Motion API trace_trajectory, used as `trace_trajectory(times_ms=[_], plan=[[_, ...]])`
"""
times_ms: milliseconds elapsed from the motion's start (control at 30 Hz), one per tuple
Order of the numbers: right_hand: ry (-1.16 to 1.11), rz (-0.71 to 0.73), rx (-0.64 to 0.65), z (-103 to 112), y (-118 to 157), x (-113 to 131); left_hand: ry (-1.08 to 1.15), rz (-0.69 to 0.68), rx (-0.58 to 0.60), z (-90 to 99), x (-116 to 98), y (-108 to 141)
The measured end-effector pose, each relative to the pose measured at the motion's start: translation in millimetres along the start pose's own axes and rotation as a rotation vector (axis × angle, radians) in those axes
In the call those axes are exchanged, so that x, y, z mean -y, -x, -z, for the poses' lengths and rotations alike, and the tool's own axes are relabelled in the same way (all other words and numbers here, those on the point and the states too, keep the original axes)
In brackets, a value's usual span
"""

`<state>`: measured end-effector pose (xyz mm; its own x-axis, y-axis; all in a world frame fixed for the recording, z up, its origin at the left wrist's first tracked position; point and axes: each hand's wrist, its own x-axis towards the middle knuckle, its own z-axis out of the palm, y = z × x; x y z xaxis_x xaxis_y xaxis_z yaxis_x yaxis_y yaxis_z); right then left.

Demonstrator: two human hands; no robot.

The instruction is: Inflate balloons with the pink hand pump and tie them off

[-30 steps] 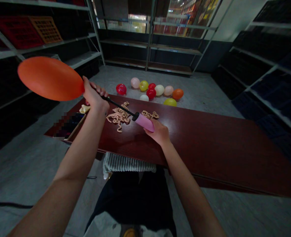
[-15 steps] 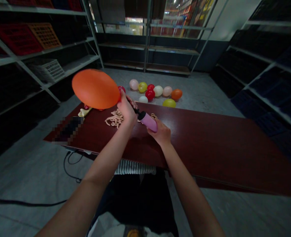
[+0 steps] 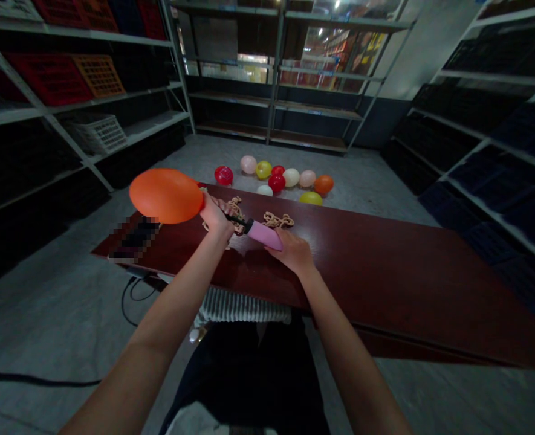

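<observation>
An orange balloon (image 3: 165, 196), inflated, sits at the end of a black pump nozzle (image 3: 237, 222) above the left part of the table. My left hand (image 3: 215, 220) is closed around the balloon's neck and the nozzle. My right hand (image 3: 294, 252) grips the end of a pink hand pump (image 3: 265, 235) and rests just above the dark red wooden table (image 3: 385, 284). Beige twisted strands (image 3: 234, 210) lie in a heap under and beyond my left hand, and a smaller heap (image 3: 278, 220) lies beyond the pump.
Several inflated balloons (image 3: 276, 178) in mixed colours lie on the grey floor beyond the table. Metal shelving (image 3: 271, 99) stands at the back and both sides. A pixelated object (image 3: 133, 240) lies at the table's left end. A black cable (image 3: 131, 296) runs below it.
My left hand and the orange balloon have moved right and down toward the table. The pump now lies flatter, and the whole view has tilted slightly.
</observation>
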<state>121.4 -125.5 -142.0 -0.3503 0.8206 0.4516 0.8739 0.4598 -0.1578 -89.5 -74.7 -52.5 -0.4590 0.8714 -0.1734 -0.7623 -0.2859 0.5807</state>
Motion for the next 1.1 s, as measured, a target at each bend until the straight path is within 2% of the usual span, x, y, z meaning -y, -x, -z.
trace_trajectory(times_ms=[100,200,333,433,533,700,800,933,1100], plan=[[0.007,0.023,0.019,2.1,-0.1,1.6,0.007,-0.074,-0.071,2.7,-24.9,-7.9],[0.0,0.029,0.037,3.4,-0.5,3.1,-0.013,-0.084,-0.095,-2.4,-51.9,-15.2],[-0.072,0.028,0.039,2.0,-1.3,5.2,-0.014,-0.146,-0.091,-19.3,-82.5,-21.6],[-0.13,0.002,0.005,-1.6,-1.1,2.7,-0.033,-0.194,-0.045,-35.7,-89.2,-22.4],[-0.143,-0.075,-0.047,-4.2,-0.4,-4.4,-0.053,-0.23,0.0,-52.8,-78.3,-20.0],[-0.143,-0.207,-0.112,0.6,-2.6,-12.4,-0.077,-0.278,0.065,-80.1,-43.6,-12.0],[-0.169,-0.237,-0.106,5.7,-5.6,-10.7,-0.122,-0.234,0.085,-90.3,-23.0,-6.1],[-0.187,-0.246,-0.101,6.6,-7.5,-9.3,-0.171,-0.166,0.108,-88.2,8.0,4.2],[-0.171,-0.246,-0.114,0.5,-7.0,-12.7,-0.159,-0.17,0.09,-66.8,46.1,16.4]])
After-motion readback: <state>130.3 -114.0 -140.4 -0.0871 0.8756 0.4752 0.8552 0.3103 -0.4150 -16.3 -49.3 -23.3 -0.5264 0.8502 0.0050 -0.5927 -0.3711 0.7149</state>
